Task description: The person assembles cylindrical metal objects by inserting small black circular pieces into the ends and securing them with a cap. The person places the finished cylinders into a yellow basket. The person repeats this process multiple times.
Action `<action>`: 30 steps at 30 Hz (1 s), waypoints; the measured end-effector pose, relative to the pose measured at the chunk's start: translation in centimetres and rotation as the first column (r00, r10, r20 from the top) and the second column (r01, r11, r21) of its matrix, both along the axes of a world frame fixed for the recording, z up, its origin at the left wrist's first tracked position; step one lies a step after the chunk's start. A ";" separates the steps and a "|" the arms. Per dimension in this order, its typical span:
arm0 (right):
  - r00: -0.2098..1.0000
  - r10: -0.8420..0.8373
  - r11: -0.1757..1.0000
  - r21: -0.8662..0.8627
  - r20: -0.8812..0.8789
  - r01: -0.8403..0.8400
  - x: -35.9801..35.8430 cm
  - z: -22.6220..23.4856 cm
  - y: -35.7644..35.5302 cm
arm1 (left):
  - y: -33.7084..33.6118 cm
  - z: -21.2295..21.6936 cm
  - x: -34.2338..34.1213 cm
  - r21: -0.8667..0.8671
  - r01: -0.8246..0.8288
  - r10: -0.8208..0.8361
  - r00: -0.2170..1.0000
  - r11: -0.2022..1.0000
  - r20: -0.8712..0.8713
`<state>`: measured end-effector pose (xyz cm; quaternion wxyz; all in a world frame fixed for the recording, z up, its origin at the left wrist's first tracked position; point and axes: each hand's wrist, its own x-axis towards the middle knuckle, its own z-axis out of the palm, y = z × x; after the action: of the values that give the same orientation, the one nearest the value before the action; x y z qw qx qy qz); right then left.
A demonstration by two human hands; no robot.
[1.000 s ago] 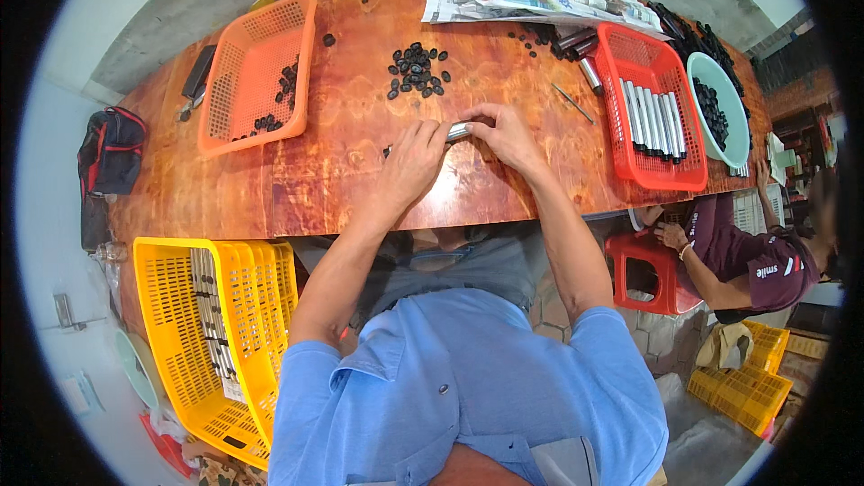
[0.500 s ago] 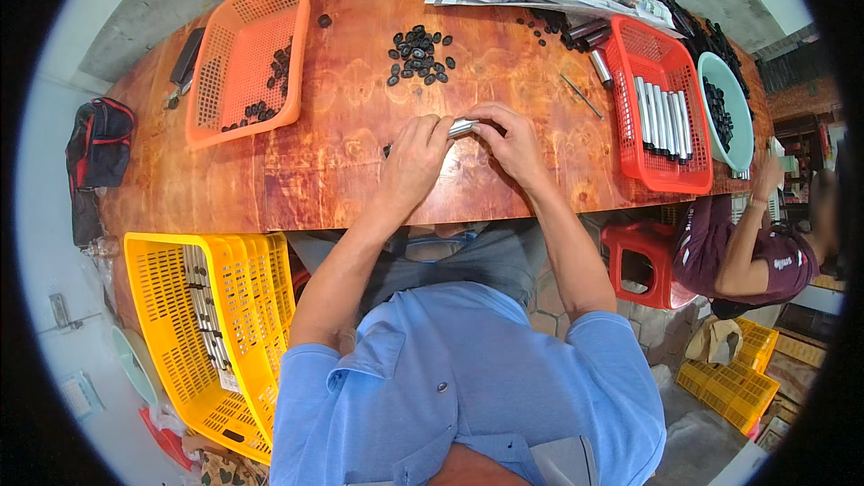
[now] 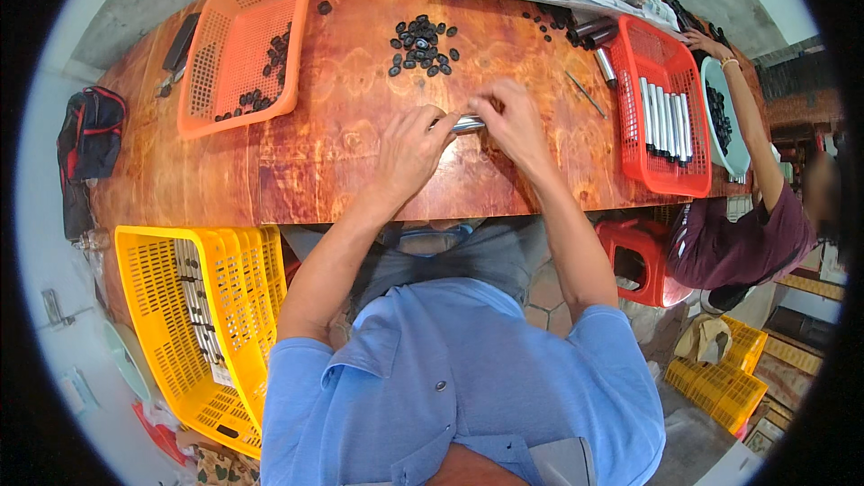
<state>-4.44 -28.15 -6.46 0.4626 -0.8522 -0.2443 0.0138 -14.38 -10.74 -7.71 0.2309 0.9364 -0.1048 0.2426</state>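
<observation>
Head view: left hand (image 3: 409, 151) and right hand (image 3: 513, 121) have fingers clamped on one short metal tube (image 3: 468, 123), held just above the worktop (image 3: 342, 153) edge. Progress looks partial: a row of tubes (image 3: 664, 117) lies in the red basket (image 3: 661, 175), while a pile of black caps (image 3: 423, 43) and more tubes in the yellow crate (image 3: 144, 270) appear unprocessed.

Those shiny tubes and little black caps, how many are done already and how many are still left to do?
Done, it seems: a row of metal tubes lies in the red basket. In hand: the left hand and right hand hold one tube between them. Left: a pile of black caps on the table, more in the orange basket, and tubes in the yellow crate.
</observation>
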 end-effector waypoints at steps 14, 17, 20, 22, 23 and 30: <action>0.913 -0.193 0.907 -0.291 0.360 0.306 1.6 -3.2 5.1 | 1.8 0.0 0.8 0.015 0.096 -0.094 0.988 0.995 -0.121; 0.920 -0.187 0.913 -0.285 0.344 0.292 1.6 -3.0 5.1 | 1.7 0.0 0.9 -0.001 0.083 -0.082 0.991 0.997 -0.105; 0.927 -0.179 0.918 -0.284 0.329 0.278 1.2 -2.9 5.1 | 1.6 -0.4 0.8 -0.033 0.093 -0.095 0.993 0.995 -0.069; 0.930 -0.174 0.920 -0.282 0.324 0.271 1.0 -2.8 5.1 | 1.6 -1.0 0.7 -0.041 0.107 -0.108 0.993 0.993 -0.041; 0.931 -0.171 0.923 -0.279 0.323 0.266 0.9 -2.8 5.0 | 1.6 -1.2 0.7 -0.040 0.104 -0.107 0.992 0.994 -0.068; 0.913 -0.144 0.932 -0.258 0.382 0.255 0.5 -3.9 4.8 | 1.8 -1.8 0.6 0.044 0.091 -0.086 0.990 0.995 -0.110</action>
<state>-3.96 -23.33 -10.34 0.2737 -0.9215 -0.2300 -0.1518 -13.82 -8.91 -9.50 0.2236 0.9480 -0.1395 0.1785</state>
